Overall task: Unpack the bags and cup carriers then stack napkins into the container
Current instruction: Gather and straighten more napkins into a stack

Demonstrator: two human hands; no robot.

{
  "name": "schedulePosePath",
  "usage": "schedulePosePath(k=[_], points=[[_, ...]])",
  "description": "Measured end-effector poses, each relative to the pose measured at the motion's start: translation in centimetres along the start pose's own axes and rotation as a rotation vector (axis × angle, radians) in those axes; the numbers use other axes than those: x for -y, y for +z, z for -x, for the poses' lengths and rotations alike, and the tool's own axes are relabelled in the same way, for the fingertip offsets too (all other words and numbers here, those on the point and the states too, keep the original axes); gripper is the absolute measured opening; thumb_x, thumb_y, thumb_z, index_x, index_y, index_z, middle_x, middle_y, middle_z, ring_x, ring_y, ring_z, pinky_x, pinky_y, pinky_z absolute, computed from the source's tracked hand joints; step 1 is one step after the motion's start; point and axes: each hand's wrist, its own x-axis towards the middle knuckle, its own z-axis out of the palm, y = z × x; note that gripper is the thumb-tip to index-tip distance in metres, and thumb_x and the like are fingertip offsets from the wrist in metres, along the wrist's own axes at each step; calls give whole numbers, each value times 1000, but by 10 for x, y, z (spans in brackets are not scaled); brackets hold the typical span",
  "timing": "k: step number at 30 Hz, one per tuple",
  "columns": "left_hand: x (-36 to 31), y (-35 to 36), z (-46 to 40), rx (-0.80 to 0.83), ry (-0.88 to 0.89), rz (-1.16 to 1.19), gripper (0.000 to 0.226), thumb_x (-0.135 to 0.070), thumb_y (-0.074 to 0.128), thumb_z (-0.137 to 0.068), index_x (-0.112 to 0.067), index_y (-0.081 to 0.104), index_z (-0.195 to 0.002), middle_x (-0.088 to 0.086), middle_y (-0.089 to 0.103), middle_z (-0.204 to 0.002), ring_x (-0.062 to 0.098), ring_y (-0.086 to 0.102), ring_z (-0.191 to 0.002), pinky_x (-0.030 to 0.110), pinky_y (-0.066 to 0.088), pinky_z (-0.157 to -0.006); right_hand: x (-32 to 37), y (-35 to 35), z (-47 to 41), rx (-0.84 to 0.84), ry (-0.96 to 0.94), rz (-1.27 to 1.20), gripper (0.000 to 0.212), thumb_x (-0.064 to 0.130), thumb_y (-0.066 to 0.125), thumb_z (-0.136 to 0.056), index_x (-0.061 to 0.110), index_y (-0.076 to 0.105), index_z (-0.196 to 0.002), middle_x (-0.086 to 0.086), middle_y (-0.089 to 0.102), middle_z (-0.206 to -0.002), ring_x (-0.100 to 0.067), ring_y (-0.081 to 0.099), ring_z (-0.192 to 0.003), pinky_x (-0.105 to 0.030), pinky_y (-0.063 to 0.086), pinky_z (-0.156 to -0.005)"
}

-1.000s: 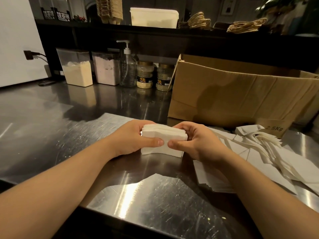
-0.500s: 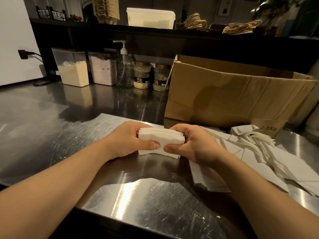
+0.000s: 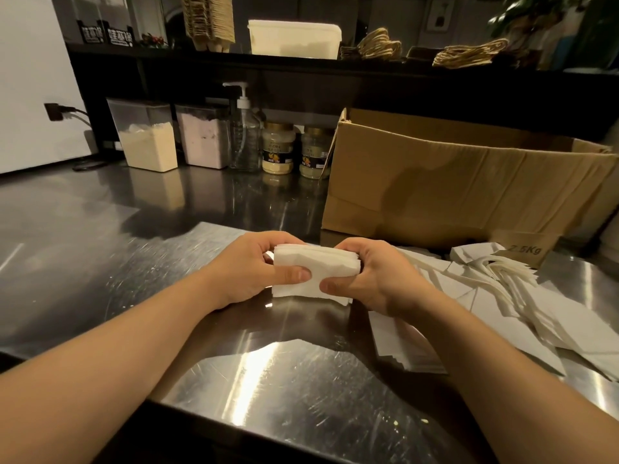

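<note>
Left hand and right hand each curl round an end of the napkin stack, thumbs on its near face; stack stands on the steel counter, before the box; risk — uneven squeeze buckles the stack, and sheets fan into the loose paper beside it.

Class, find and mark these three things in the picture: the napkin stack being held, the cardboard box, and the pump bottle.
napkin stack (image 3: pixel 316 264): head view, front face between the thumbs.
cardboard box (image 3: pixel 452 192): head view, near side wall.
pump bottle (image 3: pixel 244 142): head view, clear body.
</note>
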Motion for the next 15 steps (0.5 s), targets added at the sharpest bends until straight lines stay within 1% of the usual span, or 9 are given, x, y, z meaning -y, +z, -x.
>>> schedulePosePath(k=[3, 5, 6, 8, 10, 11, 13, 15], points=[[-1, 1, -1, -23, -9, -16, 31, -22, 84, -81, -29, 72, -109, -11, 75, -103, 18, 71, -103, 41, 61, -88, 1, -2, 1, -23, -1, -123, 37, 23, 87, -77, 32, 67, -107, 15, 73, -103, -8, 71, -95, -24, 62, -74], [-2, 2, -2, -46, -19, 3, 30, -24, 85, -80, -26, 70, -106, -10, 75, -100, 18, 72, -99, 37, 62, -84, 4, -6, 3, -45, -11, -281, 36, 19, 86, -78, 27, 68, -109, 9, 75, -104, -13, 73, -95, -31, 64, -75], [-3, 4, -2, -44, -31, 7, 32, -26, 85, -80, -25, 69, -107, -11, 74, -98, 17, 72, -96, 35, 61, -83, 6, -7, 3, -68, -21, -349, 35, 19, 86, -78, 25, 69, -108, 7, 75, -103, -14, 73, -94, -31, 64, -74], [-8, 4, -6, -10, -59, -42, 35, -29, 83, -82, -28, 67, -112, -12, 74, -100, 13, 72, -95, 33, 60, -85, 9, -7, 2, -136, -43, -415, 33, 22, 87, -78, 28, 69, -105, 10, 73, -100, -11, 71, -94, -26, 62, -73], [-15, 3, -16, 42, -111, -90, 38, -27, 83, -83, -33, 66, -117, -13, 74, -104, 11, 70, -99, 36, 58, -93, 13, -5, -5, -180, -44, -488, 35, 22, 87, -78, 32, 68, -106, 13, 72, -99, -10, 69, -95, -23, 61, -73], [-18, 0, -22, 53, -141, -78, 39, -24, 83, -83, -33, 66, -117, -13, 75, -105, 11, 70, -102, 39, 57, -97, 16, -4, -11, -181, -46, -543, 37, 21, 86, -78, 32, 67, -108, 13, 71, -101, -11, 69, -97, -24, 61, -73], [-25, -7, -35, 50, -172, -15, 36, -17, 83, -82, -30, 70, -113, -10, 77, -103, 12, 72, -104, 44, 56, -102, 23, -5, -24, -175, -37, -628, 44, 19, 85, -80, 33, 64, -115, 11, 69, -107, -14, 68, -101, -27, 63, -76], [-32, -16, -48, 16, -162, 41, 35, -12, 82, -82, -27, 72, -112, -7, 77, -104, 15, 72, -106, 49, 54, -104, 34, -11, -38, -150, -18, -686, 48, 22, 84, -81, 33, 61, -120, 9, 69, -112, -16, 67, -106, -32, 62, -84]])
